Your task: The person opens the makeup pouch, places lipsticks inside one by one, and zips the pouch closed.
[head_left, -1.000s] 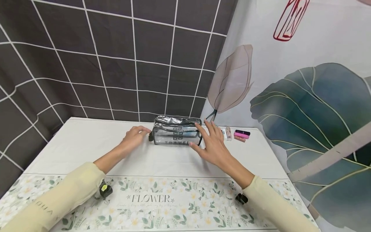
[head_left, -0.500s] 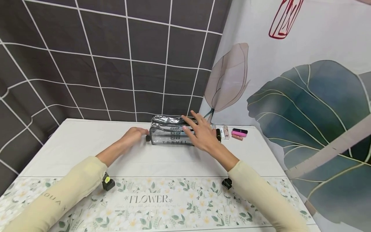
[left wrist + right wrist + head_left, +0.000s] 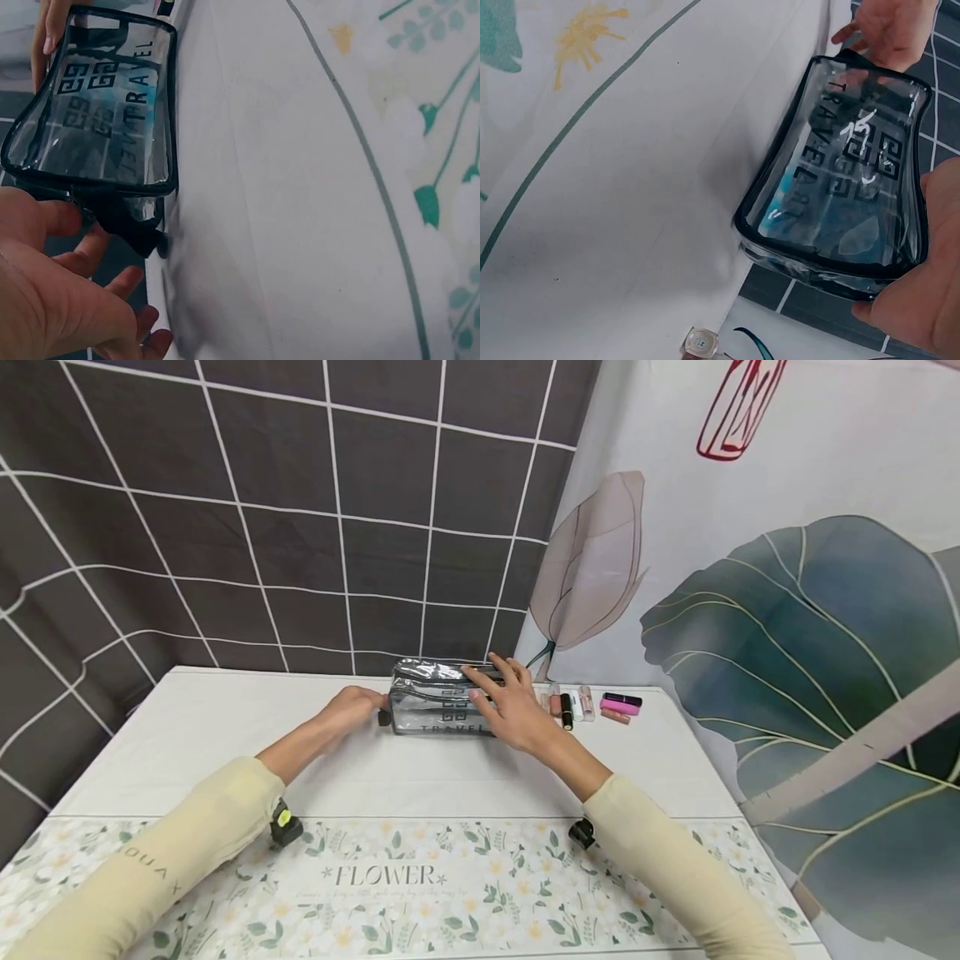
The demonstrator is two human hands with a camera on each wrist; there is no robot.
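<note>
At my 12 o'clock rises a dark grey cloth backdrop with white grid lines [image 3: 292,552]; toward 2 o'clock hangs a white curtain printed with big leaves [image 3: 675,452]. Below spreads a white cloth-covered table [image 3: 435,777], its flowered strip at 6 o'clock.

Near the table's back edge, at 12 o'clock, stands the clear plastic, box-shaped pouch with black piping and "TRAVEL" lettering [image 3: 423,717], front toward me. The step in hand, I judge, is steadying it from both ends. The plastic looks pliable, so light pressure along the firmer piping should serve better than pushing mid-panel.

My right hand [image 3: 517,706] lies over the pouch's 3 o'clock end, fingers spread and touching it rather than clenched. My left hand [image 3: 345,714] is at the 9 o'clock end, thumb and forefinger by the rim, other fingers loose; I cannot tell whether they pinch anything. A sure hold there needs the right to brace evenly against any pull.

Past my right hand, at 3 o'clock, lie a pink-and-black oblong item [image 3: 621,702] and a slim black tube [image 3: 567,712]; sliding the pouch that way risks knocking the tube. Smallest, a short black tab [image 3: 120,225] juts beside my left fingers, a handy anchor.
</note>
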